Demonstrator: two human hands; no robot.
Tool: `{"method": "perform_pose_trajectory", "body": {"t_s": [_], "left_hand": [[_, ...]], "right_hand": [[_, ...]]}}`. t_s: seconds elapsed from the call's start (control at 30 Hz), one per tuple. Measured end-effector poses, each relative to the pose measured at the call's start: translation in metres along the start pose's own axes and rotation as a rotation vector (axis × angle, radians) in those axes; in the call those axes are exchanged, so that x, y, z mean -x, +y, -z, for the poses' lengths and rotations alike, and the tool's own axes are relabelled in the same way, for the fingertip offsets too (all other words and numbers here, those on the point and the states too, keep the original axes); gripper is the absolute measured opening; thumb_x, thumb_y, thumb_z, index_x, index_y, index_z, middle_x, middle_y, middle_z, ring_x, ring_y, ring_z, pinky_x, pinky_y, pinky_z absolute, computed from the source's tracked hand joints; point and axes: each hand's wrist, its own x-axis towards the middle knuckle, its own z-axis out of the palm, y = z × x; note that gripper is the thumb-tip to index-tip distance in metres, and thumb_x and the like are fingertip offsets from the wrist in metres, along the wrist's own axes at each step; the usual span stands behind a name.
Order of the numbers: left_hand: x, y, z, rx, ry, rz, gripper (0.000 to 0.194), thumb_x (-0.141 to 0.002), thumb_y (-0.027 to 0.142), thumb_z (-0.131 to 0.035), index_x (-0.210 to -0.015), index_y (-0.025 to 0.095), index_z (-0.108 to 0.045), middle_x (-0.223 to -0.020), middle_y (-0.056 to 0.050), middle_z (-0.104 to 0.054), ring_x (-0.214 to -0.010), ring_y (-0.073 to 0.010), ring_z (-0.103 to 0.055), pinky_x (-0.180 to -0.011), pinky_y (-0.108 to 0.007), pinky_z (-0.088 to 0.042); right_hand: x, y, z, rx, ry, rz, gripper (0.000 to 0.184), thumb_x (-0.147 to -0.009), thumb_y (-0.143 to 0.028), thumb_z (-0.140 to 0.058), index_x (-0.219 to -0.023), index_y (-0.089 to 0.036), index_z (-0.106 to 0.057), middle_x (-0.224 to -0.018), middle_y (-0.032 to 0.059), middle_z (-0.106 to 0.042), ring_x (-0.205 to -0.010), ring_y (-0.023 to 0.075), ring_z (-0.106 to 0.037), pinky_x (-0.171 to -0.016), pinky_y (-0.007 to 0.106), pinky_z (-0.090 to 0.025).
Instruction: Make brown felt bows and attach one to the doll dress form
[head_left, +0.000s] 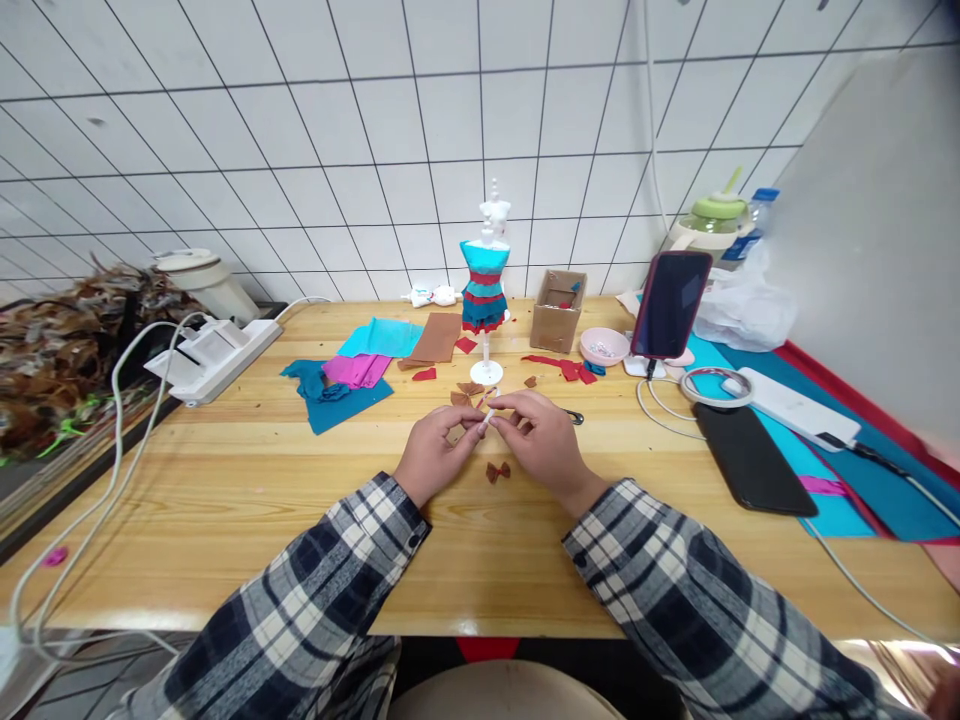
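Note:
Above the middle of the table, my left hand (pixel 439 450) and my right hand (pixel 543 446) meet with fingertips closed on a small white strip (pixel 489 414). Whether it is tape or paper I cannot tell. A small brown bow (pixel 498 472) with a red middle lies just in front of my hands. Beyond my fingers lie brown pleated pieces (pixel 466 394). Behind them a miniature dress form (pixel 486 370) stands upright on a round white base, wearing a turquoise, red and dark blue tiered dress (pixel 484 285). The black scissors handle (pixel 574 416) shows partly beside my right hand.
Coloured crepe sheets (pixel 382 338) lie at the back left. A cardboard box (pixel 555 312), a pink bowl (pixel 604 346) and an upright phone (pixel 672 303) stand at the back right. A tape roll (pixel 717 388) and black phone (pixel 750 460) lie nearer; a power strip (pixel 217 360) is left.

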Motion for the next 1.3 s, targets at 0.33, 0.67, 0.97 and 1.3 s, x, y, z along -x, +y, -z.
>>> {"method": "perform_pose_trajectory", "body": {"t_s": [0.33, 0.67, 0.97, 1.3], "left_hand": [[-0.0017, 0.0041, 0.0041, -0.027, -0.196, -0.090, 0.029, -0.093, 0.033, -0.043, -0.104, 0.022, -0.068, -0.083, -0.004, -0.069, -0.080, -0.0177, -0.061, -0.075, -0.028, -0.046], [-0.0016, 0.0003, 0.0039, -0.090, -0.100, -0.034, 0.024, -0.091, 0.034, -0.049, -0.089, 0.019, -0.069, -0.077, -0.003, -0.069, -0.075, -0.0173, -0.061, -0.070, -0.027, -0.044], [-0.0008, 0.0011, 0.0034, -0.100, -0.108, -0.047, 0.025, -0.091, 0.032, -0.048, -0.090, 0.020, -0.070, -0.085, -0.003, -0.072, -0.080, -0.0168, -0.063, -0.073, -0.027, -0.045], [-0.0011, 0.0011, 0.0050, -0.101, -0.184, -0.041, 0.029, -0.094, 0.032, -0.043, -0.090, 0.019, -0.068, -0.081, -0.003, -0.071, -0.078, -0.0161, -0.063, -0.072, -0.026, -0.044]], "right_hand": [[-0.0017, 0.0010, 0.0011, -0.012, 0.070, -0.019, 0.009, -0.082, -0.026, -0.063, -0.085, -0.025, -0.072, -0.077, 0.0020, -0.061, -0.066, 0.0156, -0.058, -0.062, 0.030, -0.050], [-0.0004, -0.0011, -0.0004, -0.037, -0.033, -0.021, 0.037, -0.083, -0.021, -0.059, -0.120, -0.022, -0.059, -0.088, 0.0011, -0.060, -0.051, 0.0099, -0.045, -0.058, 0.027, -0.045], [0.0000, 0.0022, -0.0026, 0.024, -0.006, 0.018, 0.013, -0.086, -0.027, -0.061, -0.093, -0.022, -0.071, -0.088, 0.0031, -0.066, -0.060, 0.0119, -0.052, -0.063, 0.027, -0.044], [-0.0017, 0.0028, -0.0003, 0.096, -0.053, -0.036, 0.005, -0.086, -0.021, -0.055, -0.086, -0.019, -0.060, -0.087, 0.0031, -0.061, -0.077, 0.0157, -0.057, -0.068, 0.027, -0.043]]}}
